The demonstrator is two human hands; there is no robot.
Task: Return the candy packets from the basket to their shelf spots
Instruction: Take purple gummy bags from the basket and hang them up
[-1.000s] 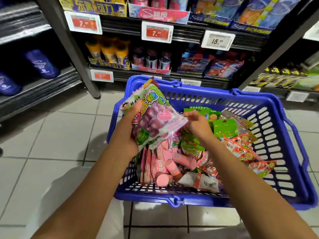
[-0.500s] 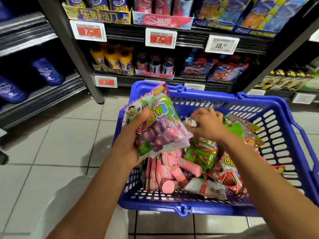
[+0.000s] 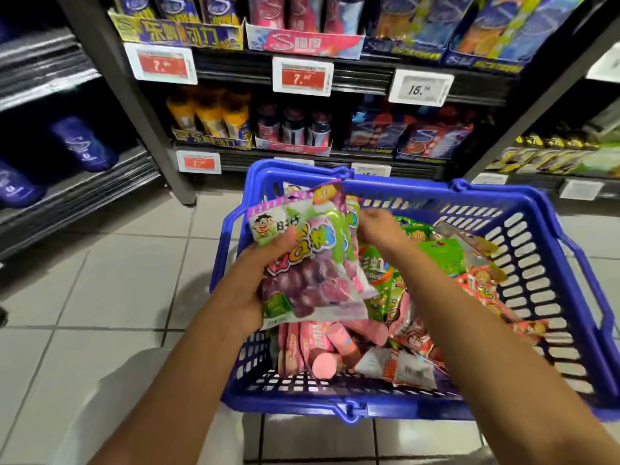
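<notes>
Single view only, head-mounted wide-angle cam, so no second view shared any part of the scene. It looked forward and steeply down over both forearms at the blue basket (image 3: 567, 297), which filled the lower centre and right of frame at close range, near rim almost under the lens. Floor tiles (image 3: 100, 280) sat left of the basket. Shelving (image 3: 352, 82) stood just beyond the basket's far rim, facing the cam, with price tags (image 3: 303, 76) legible but soft. Verticals bowed outward away from the basket, typical fisheye. Edges blurred, likely head motion.
</notes>
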